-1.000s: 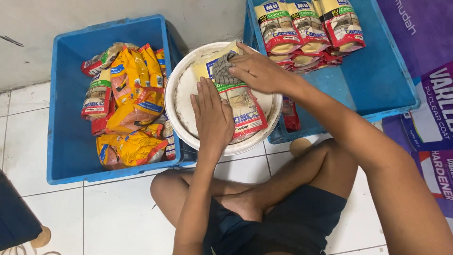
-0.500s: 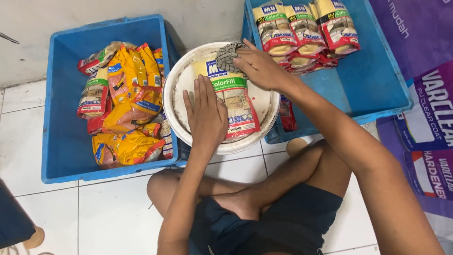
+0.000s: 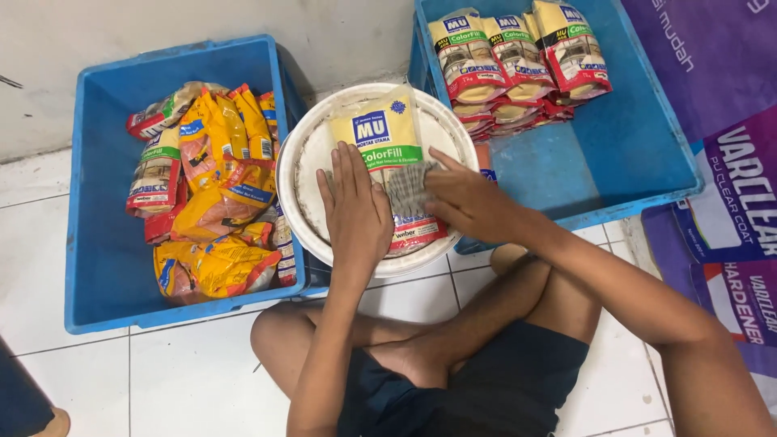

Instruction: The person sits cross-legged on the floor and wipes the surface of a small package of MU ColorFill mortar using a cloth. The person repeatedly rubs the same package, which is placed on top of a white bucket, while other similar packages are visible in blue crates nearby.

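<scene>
A yellow, green and red powder pouch (image 3: 387, 146) lies flat on a round white lid (image 3: 303, 174) between two blue crates. My left hand (image 3: 354, 210) presses flat on the pouch's left side, fingers together. My right hand (image 3: 465, 202) holds a grey cloth (image 3: 407, 188) against the pouch's lower middle. I sit cross-legged on the tiled floor behind the lid.
The left blue crate (image 3: 97, 267) holds a loose heap of yellow and red pouches (image 3: 206, 194). The right blue crate (image 3: 623, 162) has neat stacks of matching pouches (image 3: 518, 61) at its far end. Purple printed sacks (image 3: 728, 186) lie at the right. A wall runs behind.
My right hand has drawn the cloth from the pouch's top end down to its lower middle. My left hand stays pressed on the pouch.
</scene>
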